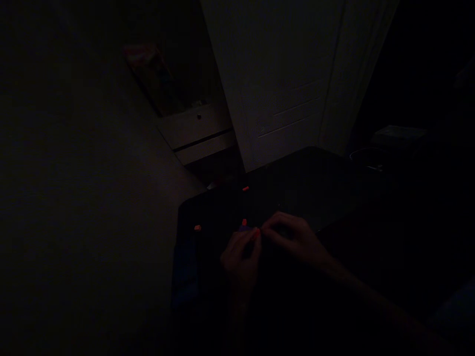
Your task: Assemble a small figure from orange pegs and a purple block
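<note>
The picture is very dark. My left hand [239, 254] is closed in a pinch, with a small bright orange-red piece [256, 234] between thumb and fingertips. Close beside it on the right, my right hand [295, 236] has thumb and forefinger pinched together; whatever is between them, if anything, is too small to see. Just beyond my left fingers is another small red piece [244, 222], with a dim bluish-purple object [243, 228] beneath it, partly hidden by the hand. The kind of these pieces does not show.
On the dark table [304, 183] lie a red piece [245, 188] farther back and an orange piece [198, 228] to the left. A blue object [185, 272] is along the left edge. Behind stand a pale door [282, 89] and a drawer unit [189, 128].
</note>
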